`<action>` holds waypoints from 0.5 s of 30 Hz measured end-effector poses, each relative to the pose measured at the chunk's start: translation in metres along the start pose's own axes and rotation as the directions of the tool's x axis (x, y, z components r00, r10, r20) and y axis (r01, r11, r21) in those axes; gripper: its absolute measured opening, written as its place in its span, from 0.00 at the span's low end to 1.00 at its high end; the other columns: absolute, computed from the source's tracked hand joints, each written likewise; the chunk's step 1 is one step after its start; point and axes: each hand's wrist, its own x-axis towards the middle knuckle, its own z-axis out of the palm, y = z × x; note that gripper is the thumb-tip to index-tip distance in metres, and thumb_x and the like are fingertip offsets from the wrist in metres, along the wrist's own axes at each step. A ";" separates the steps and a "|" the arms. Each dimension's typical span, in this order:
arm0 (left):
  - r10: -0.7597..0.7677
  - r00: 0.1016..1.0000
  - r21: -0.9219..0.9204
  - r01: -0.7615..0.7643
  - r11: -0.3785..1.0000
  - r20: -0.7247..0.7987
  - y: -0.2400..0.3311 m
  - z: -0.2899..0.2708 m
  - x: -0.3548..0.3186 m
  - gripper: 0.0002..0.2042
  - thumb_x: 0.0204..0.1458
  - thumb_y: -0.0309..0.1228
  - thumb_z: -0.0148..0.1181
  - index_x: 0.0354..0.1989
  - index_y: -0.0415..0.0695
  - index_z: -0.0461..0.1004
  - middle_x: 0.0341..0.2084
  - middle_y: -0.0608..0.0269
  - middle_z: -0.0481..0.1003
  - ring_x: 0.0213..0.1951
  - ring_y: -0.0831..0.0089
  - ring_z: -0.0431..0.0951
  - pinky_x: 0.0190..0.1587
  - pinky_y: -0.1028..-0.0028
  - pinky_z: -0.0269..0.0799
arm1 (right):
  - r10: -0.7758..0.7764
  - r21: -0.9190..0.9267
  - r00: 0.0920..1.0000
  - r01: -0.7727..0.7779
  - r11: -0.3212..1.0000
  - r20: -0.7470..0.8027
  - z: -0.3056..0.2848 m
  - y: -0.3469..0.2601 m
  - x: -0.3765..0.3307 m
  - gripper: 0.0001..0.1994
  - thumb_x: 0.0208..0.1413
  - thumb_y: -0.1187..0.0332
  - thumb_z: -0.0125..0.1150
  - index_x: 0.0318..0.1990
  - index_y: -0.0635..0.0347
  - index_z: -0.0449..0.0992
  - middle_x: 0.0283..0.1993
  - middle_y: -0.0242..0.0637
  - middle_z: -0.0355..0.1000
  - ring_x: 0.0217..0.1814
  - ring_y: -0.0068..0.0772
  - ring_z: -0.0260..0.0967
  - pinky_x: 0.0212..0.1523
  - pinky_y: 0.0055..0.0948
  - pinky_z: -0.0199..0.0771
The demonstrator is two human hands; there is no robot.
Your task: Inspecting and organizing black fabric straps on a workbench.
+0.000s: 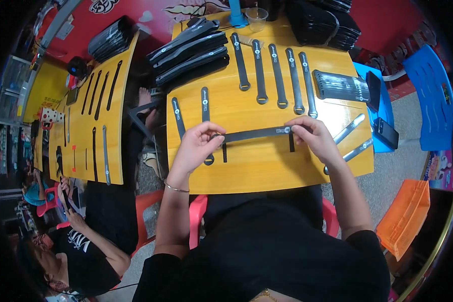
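Note:
A black strap [256, 133] with a pale printed mark is stretched level between my two hands, just above the yellow table. My left hand [196, 148] pinches its left end between thumb and fingers. At the other end, beside the print, my right hand [314, 138] pinches it the same way. Two short black strips [225, 152] lie under the strap on the tabletop. Close to my left hand rest two similar straps [205, 104], one partly hidden by it. By my right forearm, two more straps [350, 128] lie slanted.
Beyond my hands, several straps [259, 73] lie in a row on the table [267, 176]. A strap pile [189, 53], a clear cup [257, 19] and a packed bundle [340, 86] surround them. An orange crate [402, 219] stands right. A co-worker [93, 251] sits left.

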 end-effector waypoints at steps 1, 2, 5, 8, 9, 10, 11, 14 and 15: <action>-0.036 0.997 -0.079 0.030 0.996 -0.069 -0.004 -0.001 0.004 0.04 0.51 0.19 0.57 0.34 0.37 0.75 0.25 0.72 0.70 0.26 0.87 0.70 0.28 0.86 0.64 | -0.004 0.058 0.996 0.009 0.998 -0.085 0.002 0.004 0.004 0.09 0.60 0.72 0.52 0.44 0.64 0.75 0.28 0.27 0.67 0.29 0.16 0.65 0.32 0.17 0.70; -0.033 0.994 -0.093 0.023 0.995 -0.106 -0.010 -0.003 0.008 0.04 0.50 0.19 0.59 0.33 0.38 0.74 0.24 0.73 0.71 0.24 0.89 0.69 0.27 0.89 0.64 | 0.028 0.124 0.993 -0.013 0.992 -0.118 0.005 0.007 0.007 0.11 0.60 0.72 0.52 0.46 0.64 0.75 0.28 0.28 0.68 0.29 0.15 0.66 0.33 0.18 0.72; -0.019 0.988 -0.062 0.010 0.998 -0.155 -0.024 -0.004 0.016 0.04 0.50 0.20 0.60 0.33 0.38 0.73 0.23 0.73 0.72 0.23 0.90 0.69 0.26 0.88 0.63 | -0.006 0.022 0.975 0.011 1.000 -0.224 0.007 0.017 0.011 0.08 0.59 0.73 0.54 0.43 0.64 0.76 0.28 0.28 0.69 0.28 0.16 0.66 0.32 0.17 0.70; -0.006 0.980 0.019 0.010 1.000 -0.201 -0.032 -0.003 0.018 0.05 0.49 0.20 0.61 0.34 0.38 0.74 0.23 0.72 0.72 0.23 0.90 0.69 0.25 0.88 0.63 | -0.066 -0.111 0.941 0.031 0.993 -0.331 0.014 0.024 0.013 0.06 0.56 0.73 0.57 0.40 0.64 0.76 0.29 0.28 0.70 0.28 0.17 0.67 0.31 0.17 0.69; -0.010 0.979 0.016 0.014 1.000 -0.202 -0.034 -0.002 0.019 0.05 0.49 0.20 0.61 0.34 0.38 0.74 0.23 0.72 0.72 0.23 0.90 0.69 0.25 0.88 0.63 | -0.062 -0.111 0.942 0.026 0.993 -0.329 0.015 0.025 0.014 0.06 0.56 0.73 0.57 0.40 0.64 0.76 0.29 0.28 0.70 0.28 0.17 0.67 0.31 0.17 0.69; 0.024 0.977 0.060 -0.011 0.998 -0.213 -0.035 -0.002 0.019 0.06 0.48 0.20 0.62 0.34 0.37 0.74 0.23 0.71 0.72 0.23 0.89 0.69 0.25 0.88 0.64 | -0.100 -0.190 0.931 0.034 0.981 -0.351 0.016 0.026 0.013 0.05 0.55 0.74 0.58 0.37 0.64 0.75 0.28 0.29 0.71 0.28 0.18 0.67 0.30 0.18 0.68; 0.058 0.973 0.103 -0.036 0.994 -0.222 -0.037 -0.002 0.019 0.06 0.47 0.20 0.62 0.34 0.37 0.75 0.23 0.69 0.72 0.23 0.88 0.69 0.25 0.87 0.64 | -0.140 -0.268 0.919 0.039 0.963 -0.368 0.017 0.028 0.013 0.04 0.54 0.74 0.60 0.35 0.64 0.75 0.28 0.29 0.71 0.28 0.18 0.67 0.30 0.18 0.68; 0.183 0.952 0.322 -0.098 0.942 -0.245 -0.041 -0.002 0.021 0.06 0.46 0.20 0.63 0.33 0.36 0.75 0.23 0.65 0.73 0.23 0.84 0.70 0.25 0.85 0.66 | -0.314 -0.431 0.867 0.130 0.893 -0.387 0.018 0.038 0.016 0.04 0.53 0.74 0.61 0.34 0.65 0.74 0.26 0.32 0.73 0.27 0.18 0.68 0.29 0.20 0.68; 0.181 0.952 0.321 -0.097 0.942 -0.245 -0.040 -0.001 0.021 0.06 0.46 0.20 0.63 0.33 0.36 0.75 0.23 0.65 0.73 0.23 0.84 0.70 0.25 0.85 0.66 | -0.312 -0.431 0.868 0.128 0.893 -0.387 0.019 0.037 0.015 0.04 0.53 0.74 0.61 0.34 0.65 0.74 0.26 0.32 0.73 0.27 0.18 0.68 0.29 0.20 0.68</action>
